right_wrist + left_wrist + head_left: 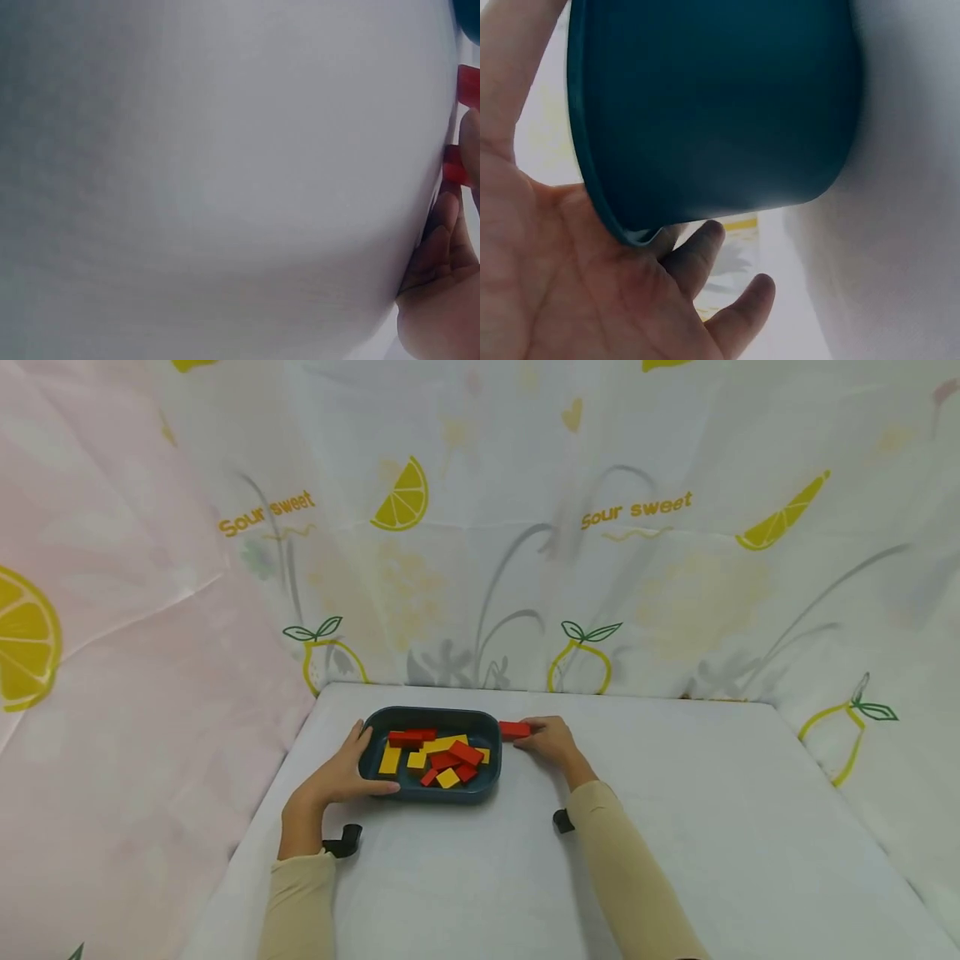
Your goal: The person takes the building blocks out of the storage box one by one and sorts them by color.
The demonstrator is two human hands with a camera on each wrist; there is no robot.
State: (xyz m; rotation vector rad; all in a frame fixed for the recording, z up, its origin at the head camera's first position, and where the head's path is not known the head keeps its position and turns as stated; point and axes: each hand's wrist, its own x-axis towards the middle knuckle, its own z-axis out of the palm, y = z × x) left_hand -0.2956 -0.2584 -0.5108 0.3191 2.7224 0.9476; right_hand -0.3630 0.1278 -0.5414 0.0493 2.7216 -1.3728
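Observation:
A dark teal tray [431, 795] with rounded corners holds several red and yellow blocks, among them a yellow block [390, 759] and a red block [466, 752] lying over others. My left hand [345, 774] grips the tray's left end, thumb along the front rim and fingers at the far side. In the left wrist view, the palm lies against the rim of the tray [720, 112]. Just outside the tray's right end, my right hand [551, 741] pinches a red rectangular block [512, 729]. Red [454, 166] shows on both sides of a fingertip in the right wrist view.
A white cloth covers the table [457, 877]. Behind it hangs a curtain [480, 568] with lemon prints, and another stretch of cloth [135, 693] closes off the left side. Black wrist mounts [344, 842] stick out by both wrists.

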